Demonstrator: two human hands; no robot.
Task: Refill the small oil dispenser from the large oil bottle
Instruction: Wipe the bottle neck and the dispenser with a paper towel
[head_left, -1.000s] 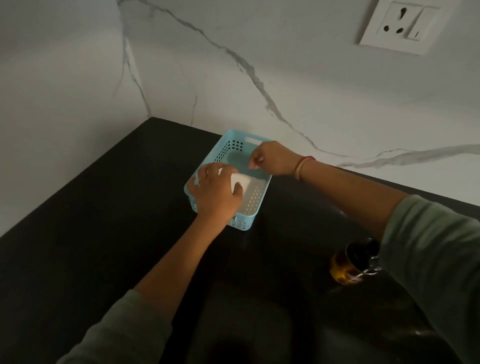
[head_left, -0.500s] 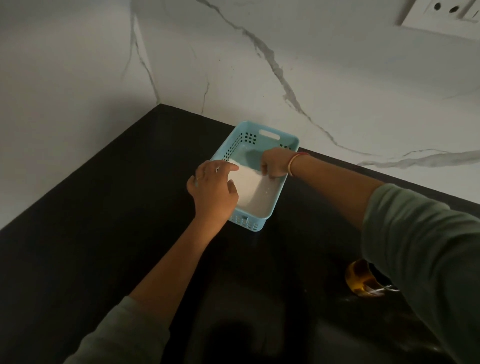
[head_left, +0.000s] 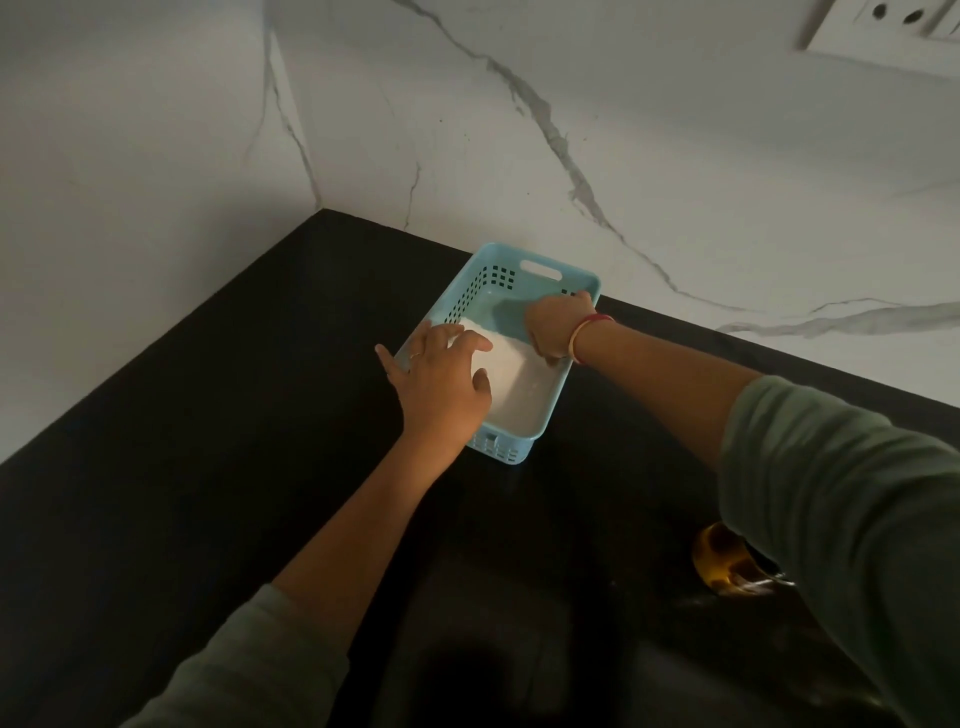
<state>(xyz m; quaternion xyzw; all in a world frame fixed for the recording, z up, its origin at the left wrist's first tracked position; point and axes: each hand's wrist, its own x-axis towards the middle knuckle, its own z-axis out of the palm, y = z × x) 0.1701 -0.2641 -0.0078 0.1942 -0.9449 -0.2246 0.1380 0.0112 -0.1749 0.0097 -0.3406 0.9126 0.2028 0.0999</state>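
- At the near left rim of the blue basket (head_left: 501, 452), the left hand (head_left: 439, 387) lies with its fingers (head_left: 462, 340) spread and nearly straight on the white sheet (head_left: 519, 382). They grip nothing.
- Against the basket's right wall, the right hand (head_left: 556, 332) points down onto the same sheet. Its fingers are hidden behind the back of the hand, so it cannot be told whether they pinch the sheet or only press it.
- Risk: the sheet covers only the near part of the basket floor. Uneven pressing may crease it or leave an edge riding up a wall.
- Risk: the basket looks like light plastic on a smooth black counter (head_left: 208, 441). A sideways push from either hand may slide it toward the marble wall (head_left: 519, 182).
- Risk: the small oil dispenser (head_left: 719, 558), amber with oil inside, stands on the counter at front right. It is well apart from the basket and directly below the right sleeve (head_left: 831, 493). Drawing that arm back low may tip it and spill oil.
- Large oil bottle: not in view. Pouring appears not yet begun.
- Obstruction: the right sleeve hides most of the dispenser, including its top, so whether it is capped cannot be told.
- A wall socket (head_left: 883, 26) sits high on the wall, well apart from both hands.
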